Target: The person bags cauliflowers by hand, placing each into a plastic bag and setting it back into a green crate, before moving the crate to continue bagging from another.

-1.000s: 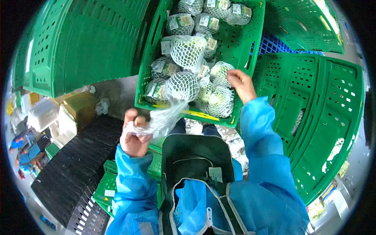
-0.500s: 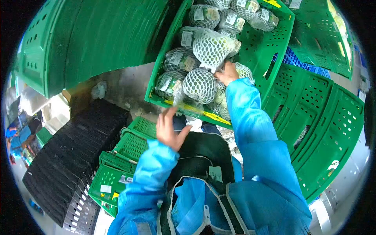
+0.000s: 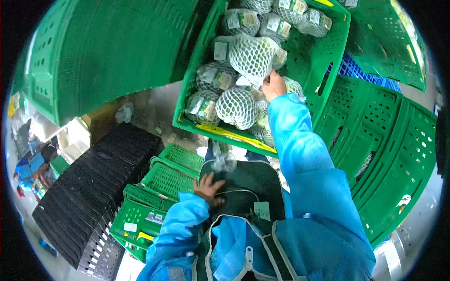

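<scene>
From my remote feed, my right hand point(image 3: 275, 87) has nearly closed fingers against the netted vegetable point(image 3: 252, 57) in the green crate point(image 3: 307, 54); grip unclear. My left hand point(image 3: 209, 189) spreads empty near clear plastic point(image 3: 225, 162). Judging this as handling, moving the netted vegetable calls for a secure pinch

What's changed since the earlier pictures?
The left hand let go of the clear film and lowered, open, over the apron. The right hand shifted left from one netted vegetable to another's lower end; its grip is unclear. The netted packs remain in the green crate.
</scene>
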A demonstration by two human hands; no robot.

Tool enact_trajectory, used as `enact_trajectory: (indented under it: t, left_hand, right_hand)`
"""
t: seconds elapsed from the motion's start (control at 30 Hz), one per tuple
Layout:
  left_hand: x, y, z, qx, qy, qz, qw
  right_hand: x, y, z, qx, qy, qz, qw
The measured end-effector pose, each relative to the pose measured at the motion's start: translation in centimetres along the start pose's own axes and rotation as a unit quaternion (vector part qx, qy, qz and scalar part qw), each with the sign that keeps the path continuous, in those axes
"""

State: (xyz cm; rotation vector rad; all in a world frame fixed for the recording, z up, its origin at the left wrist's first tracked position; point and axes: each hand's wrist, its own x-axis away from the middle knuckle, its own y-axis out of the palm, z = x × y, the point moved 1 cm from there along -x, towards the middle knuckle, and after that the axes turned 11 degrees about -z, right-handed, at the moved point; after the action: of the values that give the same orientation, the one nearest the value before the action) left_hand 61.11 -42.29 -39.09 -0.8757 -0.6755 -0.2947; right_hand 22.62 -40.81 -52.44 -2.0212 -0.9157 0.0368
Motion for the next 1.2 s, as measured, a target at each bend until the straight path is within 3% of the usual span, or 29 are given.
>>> enact_trajectory:
  t: [0.07,0.13,0.23,0.27,0.3,0.33,0.4,0.5,0.6,0.73,0.83,0.87,1.0,1.1,1.13,1.2]
  left_hand:
    - [-2.2,-4.7,0.2,0.138,0.018,0.047,0.989]
    - [-4.4,-9.5,0.4,0.326,0.005,0.121,0.938]
    - [-10.2,-15.7,1.1,0.437,0.066,0.202,0.874]
    - [-13.3,-16.8,0.9,0.39,0.097,0.212,0.891]
    - [-16.3,-17.8,0.9,0.32,0.112,0.217,0.915]
    - [-19.1,-18.5,0.8,0.195,0.076,0.198,0.958]
    - [-24.0,-18.2,0.9,0.044,-0.035,0.07,0.996]
    - [-31.2,-13.4,-1.5,0.114,-0.096,-0.042,0.988]
    - [-31.5,-15.0,0.3,0.103,-0.049,-0.075,0.991]
    - [-31.6,-15.0,0.2,0.153,-0.05,-0.06,0.985]
    - [-31.2,-15.2,0.9,0.166,-0.065,-0.009,0.984]
    - [-30.8,-16.0,2.9,0.117,-0.147,-0.053,0.981]
    - [-34.1,-14.4,1.0,0.149,-0.107,-0.078,0.98]
    - [-32.7,-15.5,0.9,0.176,-0.066,-0.077,0.979]
    - [-32.4,-15.3,0.7,0.166,-0.053,-0.033,0.984]
    - [-32.5,-15.7,-0.6,0.245,-0.031,0.006,0.969]
  right_hand:
    - [-0.5,-0.1,3.0,-0.156,0.095,-0.124,0.975]
    - [-2.0,-2.4,2.3,-0.248,0.216,-0.273,0.904]
    - [-4.1,-0.2,3.2,-0.167,0.189,-0.256,0.933]
    - [-5.0,0.1,3.5,-0.191,0.204,-0.294,0.914]
    - [-5.7,0.4,3.6,-0.121,0.165,-0.318,0.926]
    - [-6.4,0.7,3.7,-0.05,0.125,-0.335,0.932]
    - [-6.2,-0.2,1.8,0.024,0.081,-0.355,0.931]
    - [-4.8,0.4,2.1,-0.06,0.106,-0.289,0.95]
    - [-4.0,1.3,4.9,-0.153,0.143,-0.266,0.941]
    - [-0.1,-3.7,1.2,-0.141,0.056,-0.282,0.947]
    - [2.4,-3.3,1.5,-0.209,0.015,-0.193,0.959]
    - [1.6,-3.0,2.0,-0.186,0.005,-0.223,0.957]
    - [0.1,-3.1,3.7,-0.234,0.02,-0.287,0.929]
    - [1.8,-6.1,3.4,-0.359,0.033,-0.122,0.925]
    - [2.1,-6.2,3.7,-0.328,0.031,-0.121,0.936]
    - [2.6,-5.9,3.6,-0.126,-0.032,-0.147,0.981]
